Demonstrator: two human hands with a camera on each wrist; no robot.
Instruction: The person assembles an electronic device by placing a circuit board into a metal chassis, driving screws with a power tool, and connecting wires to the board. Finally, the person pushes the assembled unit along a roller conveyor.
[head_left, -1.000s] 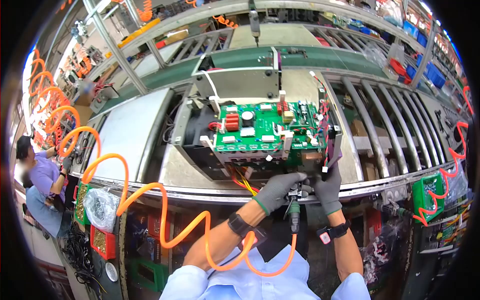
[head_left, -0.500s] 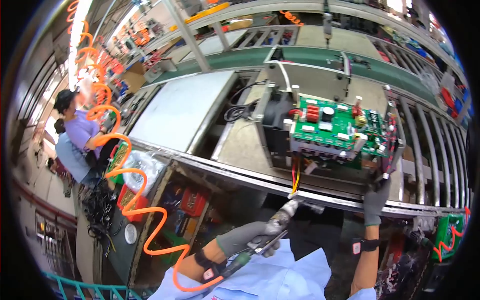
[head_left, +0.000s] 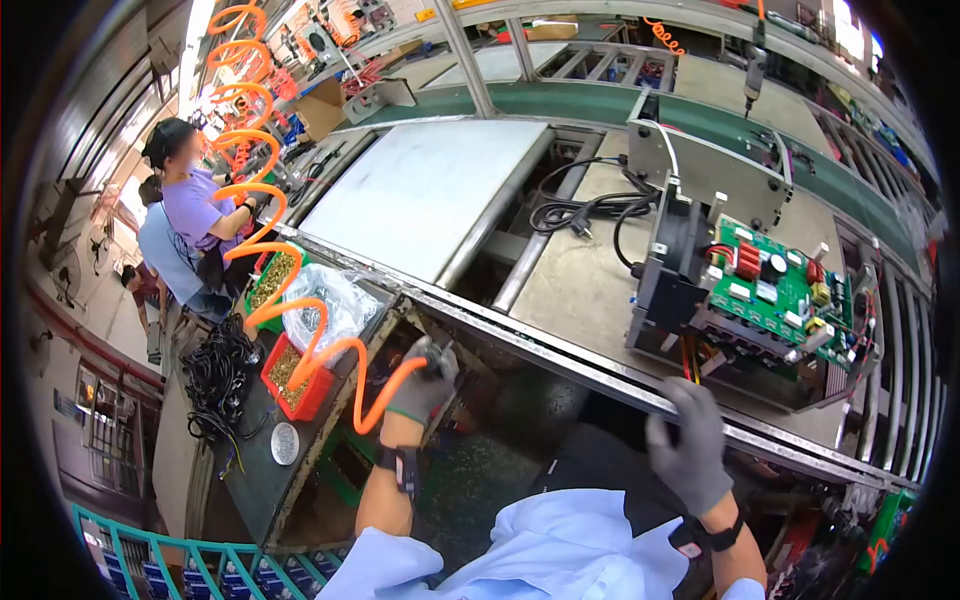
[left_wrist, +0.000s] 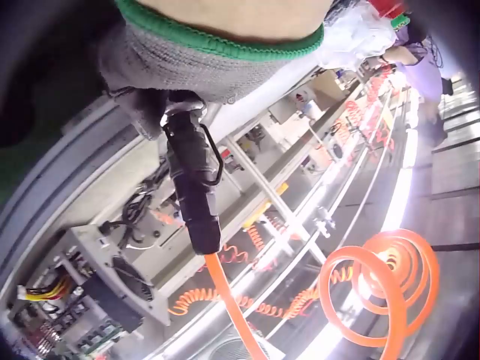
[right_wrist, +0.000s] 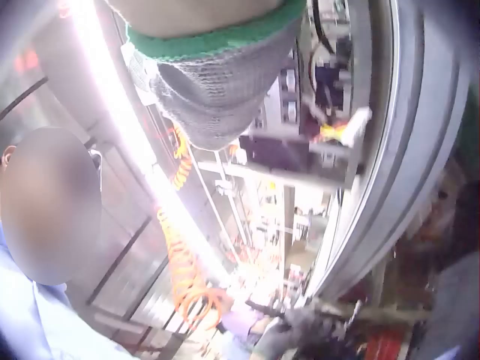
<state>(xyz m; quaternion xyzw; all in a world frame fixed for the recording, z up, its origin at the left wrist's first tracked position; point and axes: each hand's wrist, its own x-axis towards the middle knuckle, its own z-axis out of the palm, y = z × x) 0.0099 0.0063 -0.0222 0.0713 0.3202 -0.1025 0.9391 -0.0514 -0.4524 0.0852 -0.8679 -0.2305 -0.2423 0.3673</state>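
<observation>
Off the front of the work line, beside the parts bins, my gloved left hand (head_left: 420,388) grips an air tool. The tool's dark rear end (left_wrist: 193,187) and its orange hose show in the left wrist view; its working end is hidden. My gloved right hand (head_left: 692,455) is held with its fingers apart, by the metal front rail (head_left: 520,345), holding nothing visible. Beyond that rail stands an open metal chassis with a black side (head_left: 670,290) and a green circuit board (head_left: 765,285). Red and yellow wires hang at its front.
Red bin (head_left: 298,385) and green bin (head_left: 272,285) hold small metal parts beside a plastic bag (head_left: 335,310). Coiled orange hose (head_left: 262,190) hangs at left. A black cable (head_left: 580,212) lies near the chassis. Two people are at far left.
The view has turned left. My left hand has carried the air tool leftward toward the bins. My right hand has come away from the chassis's right front corner and moved left.
</observation>
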